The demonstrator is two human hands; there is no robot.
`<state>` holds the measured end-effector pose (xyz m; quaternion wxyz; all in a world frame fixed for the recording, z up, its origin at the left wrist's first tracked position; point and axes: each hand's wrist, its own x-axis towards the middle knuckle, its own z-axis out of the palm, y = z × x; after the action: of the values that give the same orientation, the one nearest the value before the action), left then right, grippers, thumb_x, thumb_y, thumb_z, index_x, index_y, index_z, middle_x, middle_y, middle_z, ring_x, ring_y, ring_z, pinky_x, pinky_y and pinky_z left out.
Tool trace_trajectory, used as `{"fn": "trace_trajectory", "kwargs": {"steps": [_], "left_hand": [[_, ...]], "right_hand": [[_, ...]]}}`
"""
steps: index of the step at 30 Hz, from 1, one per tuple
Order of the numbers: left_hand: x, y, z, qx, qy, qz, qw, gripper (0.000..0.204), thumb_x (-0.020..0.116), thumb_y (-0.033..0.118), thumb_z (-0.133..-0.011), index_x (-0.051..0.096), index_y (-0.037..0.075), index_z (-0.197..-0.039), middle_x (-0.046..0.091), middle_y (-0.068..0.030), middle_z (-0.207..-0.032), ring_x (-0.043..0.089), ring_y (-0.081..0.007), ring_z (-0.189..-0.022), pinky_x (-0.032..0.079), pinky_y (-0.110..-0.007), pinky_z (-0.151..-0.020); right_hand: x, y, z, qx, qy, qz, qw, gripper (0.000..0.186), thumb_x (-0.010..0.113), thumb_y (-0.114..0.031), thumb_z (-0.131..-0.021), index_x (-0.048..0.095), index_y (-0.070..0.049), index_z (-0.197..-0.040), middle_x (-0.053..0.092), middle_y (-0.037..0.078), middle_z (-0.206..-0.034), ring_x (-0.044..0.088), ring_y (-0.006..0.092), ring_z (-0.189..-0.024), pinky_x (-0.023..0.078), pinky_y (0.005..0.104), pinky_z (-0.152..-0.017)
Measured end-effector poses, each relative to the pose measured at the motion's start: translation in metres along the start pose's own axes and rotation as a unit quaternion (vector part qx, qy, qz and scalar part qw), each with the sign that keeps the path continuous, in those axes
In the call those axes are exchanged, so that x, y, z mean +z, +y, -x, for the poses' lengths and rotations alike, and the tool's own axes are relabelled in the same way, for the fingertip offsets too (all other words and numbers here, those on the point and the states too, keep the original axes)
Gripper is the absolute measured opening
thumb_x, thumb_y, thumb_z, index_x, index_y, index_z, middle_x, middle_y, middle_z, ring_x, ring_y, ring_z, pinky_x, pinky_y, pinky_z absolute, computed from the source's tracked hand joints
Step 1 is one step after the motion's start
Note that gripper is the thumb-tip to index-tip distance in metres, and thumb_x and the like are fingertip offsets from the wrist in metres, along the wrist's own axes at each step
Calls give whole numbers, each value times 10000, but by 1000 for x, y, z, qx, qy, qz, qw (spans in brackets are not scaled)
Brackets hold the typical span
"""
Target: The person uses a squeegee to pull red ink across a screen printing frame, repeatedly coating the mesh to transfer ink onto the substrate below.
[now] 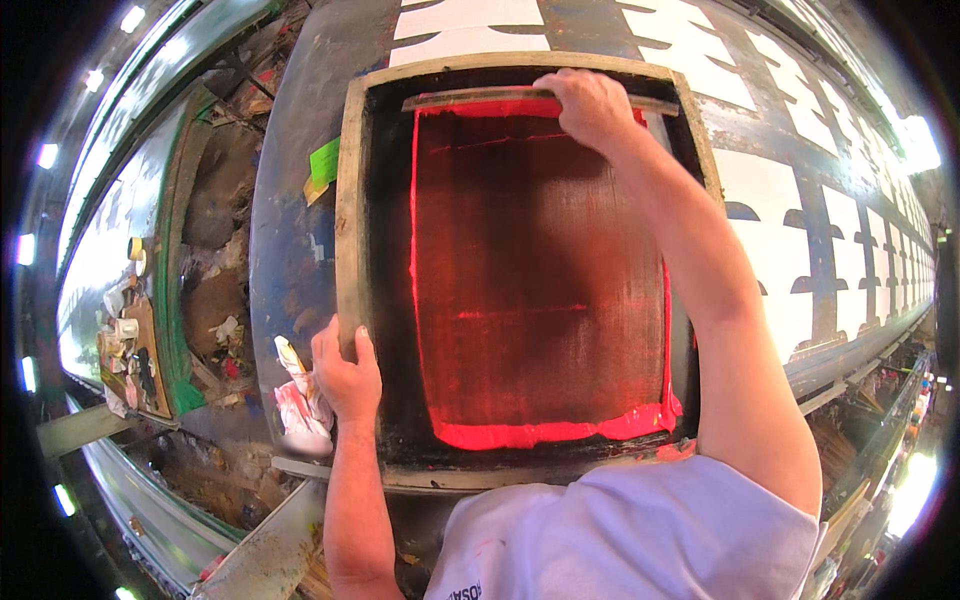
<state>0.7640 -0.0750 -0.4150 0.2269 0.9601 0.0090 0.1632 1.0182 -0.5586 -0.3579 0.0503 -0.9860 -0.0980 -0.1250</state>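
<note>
Bright lamps [918, 143] glow around a green-edged table [112, 240] and a littered brown floor [215, 190]

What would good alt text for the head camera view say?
A person's right hand holds a long bar at the far end of a dark screen edged with bright red ink, while the left hand grasps its wooden frame on the left. White panels lie in rows on the table.

Lights [918, 143] glare white along both sides. A soft shadow darkens the red mesh [540, 270]. Fisheye distortion bends straight edges (corners fall black).
</note>
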Motion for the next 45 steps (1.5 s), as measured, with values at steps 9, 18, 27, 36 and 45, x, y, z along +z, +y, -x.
{"fn": "trace_trajectory", "kwargs": {"steps": [9, 18, 27, 36, 45], "left_hand": [[-1, 3, -2, -9, -8, 0, 1000, 526, 836, 161, -1031, 677, -25, -1496, 721, -243, -1372, 719, -467, -1251, 611, -551, -1051], [2, 1, -2, -20, -16, 0, 1000, 467, 795, 237, -1081, 719, -20, -1464, 754, -227, -1340, 727, -446, -1251, 596, -531, -1075], [6, -9, -4, -28, -5, 30, 999, 523, 780, 384, -1097, 754, -12, -1437, 772, -229, -1373, 729, -442, -1307, 590, -530, -1108], [-2, -5, -4, -82, -79, -35, 993, 687, 754, 646, -1044, 801, 38, -1361, 758, -239, -1377, 725, -456, -1311, 568, -588, -1119], [2, -2, -5, -76, -70, -70, 992, 640, 717, 623, -1071, 796, 37, -1317, 756, -246, -1362, 727, -472, -1302, 569, -598, -1111]], "right_hand": [[-7, 31, -50, 6, -131, -20, 991, 618, 661, -12, -893, 800, -186, -1470, 823, 220, -1365, 760, 437, -1313, 589, 553, -1150], [-46, -21, 52, -51, -155, -47, 985, 603, 679, -51, -860, 815, -166, -1436, 834, 184, -1337, 761, 430, -1296, 601, 556, -1119], [-96, -122, 249, -62, -172, -75, 980, 427, 726, -94, -894, 861, -188, -1288, 852, 138, -1200, 813, 386, -1153, 656, 533, -1011], [-135, -215, 417, -42, -151, -80, 985, 446, 786, -22, -858, 854, -174, -1272, 809, 92, -1113, 785, 340, -1123, 624, 516, -975], [-137, -228, 471, -56, -74, -136, 986, 569, 935, -561, -873, 845, -141, -1246, 744, 114, -1182, 700, 357, -1217, 570, 530, -1009]]}}
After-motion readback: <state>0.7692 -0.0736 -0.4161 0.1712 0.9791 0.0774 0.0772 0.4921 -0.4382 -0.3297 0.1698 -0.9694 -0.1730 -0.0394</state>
